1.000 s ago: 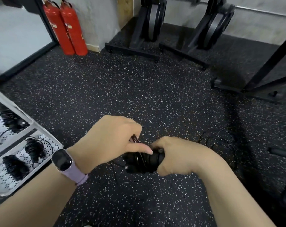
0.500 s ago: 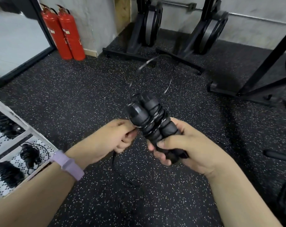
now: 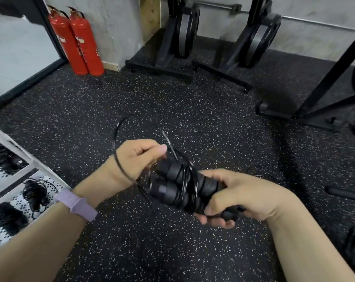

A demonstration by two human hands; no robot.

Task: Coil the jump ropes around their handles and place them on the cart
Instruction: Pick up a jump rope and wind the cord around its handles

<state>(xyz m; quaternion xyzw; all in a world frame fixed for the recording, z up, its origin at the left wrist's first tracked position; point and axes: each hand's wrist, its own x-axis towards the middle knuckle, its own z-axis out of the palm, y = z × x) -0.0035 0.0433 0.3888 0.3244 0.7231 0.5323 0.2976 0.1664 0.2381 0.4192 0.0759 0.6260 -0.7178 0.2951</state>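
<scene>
Two black jump rope handles (image 3: 172,183) lie side by side, with thin black cord wound round them in several turns. My right hand (image 3: 239,196) grips the handles at their right end. My left hand (image 3: 140,157) pinches the loose cord (image 3: 116,137), which arcs up and over my left wrist in a blurred loop. The white cart (image 3: 33,165) stands at the left edge. Coiled black ropes (image 3: 35,192) lie on its perforated shelves.
Speckled black rubber floor (image 3: 172,102) spreads ahead. Two red fire extinguishers (image 3: 79,41) stand by the wall at back left. Two black machines with flywheels (image 3: 184,31) stand at the back. A black rack frame (image 3: 314,102) is at right, and more loose cord (image 3: 262,174) lies on the floor.
The handles have dropped from tilted up to lying level and lower. My left hand has risen and swung the cord loop over to the left of the handles.
</scene>
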